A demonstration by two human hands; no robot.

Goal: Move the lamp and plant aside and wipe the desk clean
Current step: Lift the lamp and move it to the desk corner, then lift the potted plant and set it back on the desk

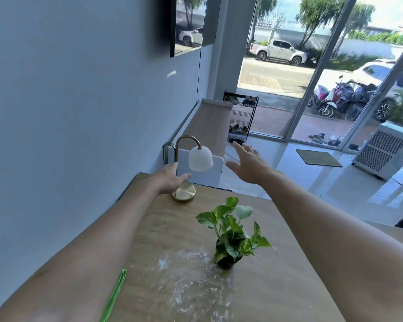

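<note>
A small lamp (197, 159) with a gold curved stem, a round gold base and a white shade stands at the desk's far left corner. My left hand (172, 180) is at its stem just above the base, fingers apart around it; whether it grips is unclear. My right hand (249, 165) hovers open to the right of the shade, touching nothing. A leafy green plant (233, 231) in a small dark pot stands mid-desk. White smears and dust (184, 282) cover the wooden desk (289, 263) in front of the pot. A green cloth (115, 296) lies at the desk's left edge.
A blue-grey wall (68, 112) runs along the left of the desk. Beyond the desk's far edge stands a lower white-sided bench (207, 126), then a shoe rack (242, 115). A white cooler unit (384, 151) and a doormat (318, 158) sit on the tiled floor at right.
</note>
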